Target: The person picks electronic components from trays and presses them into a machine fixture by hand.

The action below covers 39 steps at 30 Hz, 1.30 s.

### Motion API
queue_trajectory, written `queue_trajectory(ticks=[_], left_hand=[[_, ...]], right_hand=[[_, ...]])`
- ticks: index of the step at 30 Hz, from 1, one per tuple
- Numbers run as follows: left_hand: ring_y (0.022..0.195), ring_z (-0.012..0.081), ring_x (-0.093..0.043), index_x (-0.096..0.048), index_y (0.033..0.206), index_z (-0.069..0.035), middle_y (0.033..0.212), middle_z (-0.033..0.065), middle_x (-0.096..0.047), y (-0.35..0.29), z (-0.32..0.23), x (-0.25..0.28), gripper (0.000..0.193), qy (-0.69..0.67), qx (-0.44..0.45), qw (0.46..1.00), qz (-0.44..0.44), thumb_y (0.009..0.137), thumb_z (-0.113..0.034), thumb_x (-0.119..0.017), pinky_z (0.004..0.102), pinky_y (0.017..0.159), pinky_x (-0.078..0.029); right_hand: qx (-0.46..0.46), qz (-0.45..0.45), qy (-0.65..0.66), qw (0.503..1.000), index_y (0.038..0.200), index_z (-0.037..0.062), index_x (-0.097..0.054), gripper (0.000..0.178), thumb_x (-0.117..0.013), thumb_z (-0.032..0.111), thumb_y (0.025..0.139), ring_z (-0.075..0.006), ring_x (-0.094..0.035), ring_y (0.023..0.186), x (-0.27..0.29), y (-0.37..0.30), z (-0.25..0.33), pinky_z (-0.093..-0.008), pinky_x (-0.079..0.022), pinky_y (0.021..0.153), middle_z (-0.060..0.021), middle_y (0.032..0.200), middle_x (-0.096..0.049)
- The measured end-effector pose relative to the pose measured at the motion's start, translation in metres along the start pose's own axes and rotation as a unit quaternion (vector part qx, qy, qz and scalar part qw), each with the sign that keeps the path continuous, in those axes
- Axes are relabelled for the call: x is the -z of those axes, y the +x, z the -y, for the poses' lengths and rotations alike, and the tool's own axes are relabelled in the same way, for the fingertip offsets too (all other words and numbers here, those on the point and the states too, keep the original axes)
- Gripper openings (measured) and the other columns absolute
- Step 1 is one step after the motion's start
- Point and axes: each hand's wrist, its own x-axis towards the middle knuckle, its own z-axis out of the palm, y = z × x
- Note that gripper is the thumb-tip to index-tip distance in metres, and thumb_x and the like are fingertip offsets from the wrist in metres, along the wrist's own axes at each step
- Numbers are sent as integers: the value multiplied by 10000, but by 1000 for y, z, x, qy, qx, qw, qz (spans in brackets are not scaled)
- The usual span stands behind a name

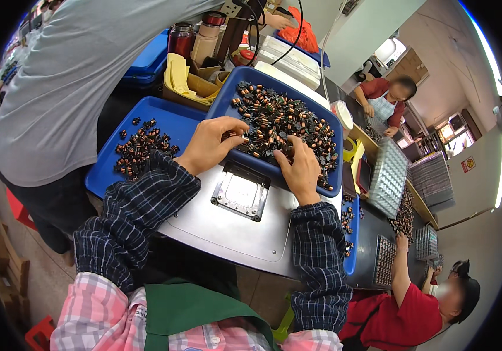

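My left hand reaches into a blue tray heaped with several small copper-wound coil parts, its fingertips pinched on one of them. My right hand rests on the same pile at the tray's near edge, fingers curled over the parts; whether it grips one is hidden. Just below both hands a square metal fixture with a pale centre sits on a grey metal machine top. Both forearms wear dark checked sleeves.
A second blue tray at the left holds a smaller pile of coils. A person in a grey shirt stands close at left. Flasks, yellow cloth and boxes crowd the back. Two other people work at the right bench with grey part trays.
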Motion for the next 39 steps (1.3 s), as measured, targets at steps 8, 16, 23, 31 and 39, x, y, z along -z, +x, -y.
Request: queue_trajectory(ticks=[8, 16, 23, 31, 39], left_hand=[[831, 153, -593, -495, 1088, 17, 951, 104, -585, -2, -10, -5, 234, -527, 233, 817, -34, 866, -59, -499, 241, 769, -498], [678, 113, -591, -438, 1148, 11, 922, 108, -587, -19, -2, 0, 305, -360, 239, 901, 30, 904, -171, -461, 208, 588, -492], [878, 191, -607, -487, 1092, 22, 964, 106, -577, -24, 3, -8, 252, -409, 175, 896, -6, 871, -95, -508, 245, 745, -511], [736, 154, -626, -480, 1088, 20, 856, 136, -606, -26, -4, 2, 264, -378, 266, 887, 18, 870, -122, -518, 219, 632, -527], [759, 120, -603, -543, 1050, 31, 864, 63, -594, -28, -3, -1, 224, -361, 219, 906, 33, 841, -48, -533, 214, 664, -510]], right_hand=[[-49, -2, 171, 984, 828, 13, -576, 128, -642, 62, 730, -119, -563, 594, 7, 1, -10, -231, -440, 532, -53, 683, -578], [-167, 185, 480, 841, 1023, -38, -537, 217, -530, 43, 821, -97, -536, 611, 48, -13, 20, -198, -424, 536, -51, 729, -534], [-162, 220, 441, 855, 897, -16, -587, 203, -669, 28, 716, -49, -501, 577, 22, -35, 36, -177, -392, 491, -7, 717, -542], [-129, 259, 416, 862, 900, -3, -625, 242, -704, 56, 679, -87, -550, 621, 17, -41, 39, -200, -459, 540, -51, 784, -568], [-62, 277, 342, 896, 962, -23, -611, 277, -674, -7, 692, -89, -548, 666, 22, -40, 43, -182, -462, 546, -43, 798, -544]])
